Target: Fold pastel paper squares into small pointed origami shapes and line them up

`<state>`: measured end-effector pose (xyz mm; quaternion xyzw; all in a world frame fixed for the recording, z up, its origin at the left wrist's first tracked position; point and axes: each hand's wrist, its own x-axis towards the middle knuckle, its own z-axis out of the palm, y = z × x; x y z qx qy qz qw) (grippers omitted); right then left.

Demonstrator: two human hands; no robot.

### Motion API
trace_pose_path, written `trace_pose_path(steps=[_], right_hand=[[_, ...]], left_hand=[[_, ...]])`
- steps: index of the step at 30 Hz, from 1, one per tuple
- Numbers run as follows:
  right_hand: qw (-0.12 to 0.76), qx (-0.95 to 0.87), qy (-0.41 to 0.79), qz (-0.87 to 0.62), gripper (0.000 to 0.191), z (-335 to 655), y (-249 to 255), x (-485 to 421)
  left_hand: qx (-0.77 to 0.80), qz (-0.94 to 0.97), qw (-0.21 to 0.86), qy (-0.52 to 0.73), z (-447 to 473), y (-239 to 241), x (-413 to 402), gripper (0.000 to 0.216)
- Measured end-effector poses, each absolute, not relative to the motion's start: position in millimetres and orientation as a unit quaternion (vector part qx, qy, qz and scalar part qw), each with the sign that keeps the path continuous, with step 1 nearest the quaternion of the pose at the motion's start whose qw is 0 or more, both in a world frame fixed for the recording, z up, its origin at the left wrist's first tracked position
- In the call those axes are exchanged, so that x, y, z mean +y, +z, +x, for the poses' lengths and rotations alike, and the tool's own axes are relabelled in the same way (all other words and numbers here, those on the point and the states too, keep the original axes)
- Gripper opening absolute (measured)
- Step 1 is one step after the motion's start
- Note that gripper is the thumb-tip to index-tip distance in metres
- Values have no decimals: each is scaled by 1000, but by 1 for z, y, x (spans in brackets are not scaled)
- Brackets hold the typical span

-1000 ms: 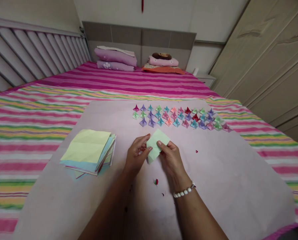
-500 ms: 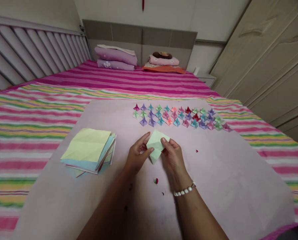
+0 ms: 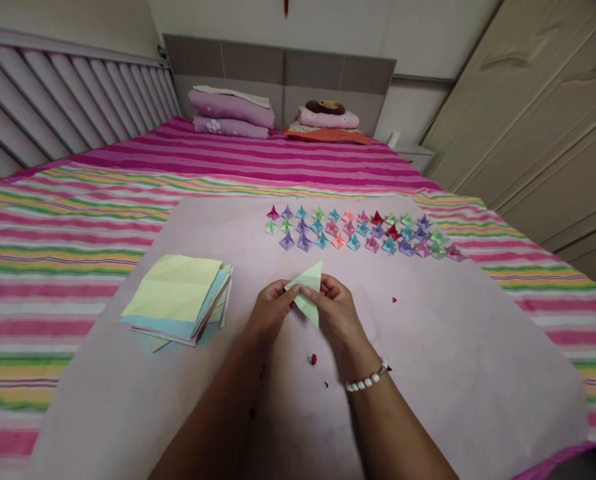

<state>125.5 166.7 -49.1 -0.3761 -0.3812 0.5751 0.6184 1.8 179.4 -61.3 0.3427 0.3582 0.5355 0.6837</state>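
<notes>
A light green sheet of origami paper [image 3: 309, 277], folded into a triangle, is held up between my two hands above the pale sheet [image 3: 428, 360]. My left hand [image 3: 271, 307] pinches its left corner, thumb on top and fingers behind. On the right side my right hand [image 3: 339, 308] grips it, the thumb pressed near the left thumb and the other fingers behind the paper. A white beaded bracelet [image 3: 365, 383] circles my right wrist. Beyond the hands stand several rows of small folded paper shapes [image 3: 353, 241] in many colours.
To the left lies a stack of coloured square paper [image 3: 175, 287], yellow on top. Small red and green scraps [image 3: 313, 360] dot the pale sheet. Striped bedding [image 3: 38, 280] surrounds it; folded quilts [image 3: 231, 113] and a headboard [image 3: 253, 63] are at the back.
The green paper has gone from an opened-out diamond to a folded triangle. My thumbs have come together on it, and both hands have closed in slightly.
</notes>
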Motion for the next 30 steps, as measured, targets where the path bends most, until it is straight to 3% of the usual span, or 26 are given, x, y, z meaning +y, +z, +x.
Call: trace_pose_path(steps=[3, 7, 13, 30], right_hand=[[609, -396, 556, -404, 24, 127, -47, 164], [605, -402, 580, -368, 32, 127, -48, 164], [591, -392, 591, -384, 20, 126, -48, 163], [592, -390, 585, -394, 17, 128, -45, 162]], left_hand=[[363, 341, 690, 525, 2, -61, 180, 34], [339, 353, 719, 494, 2, -53, 178, 39], [313, 350, 741, 480, 4, -39, 174, 38], [331, 362, 720, 490, 3, -52, 177, 39]])
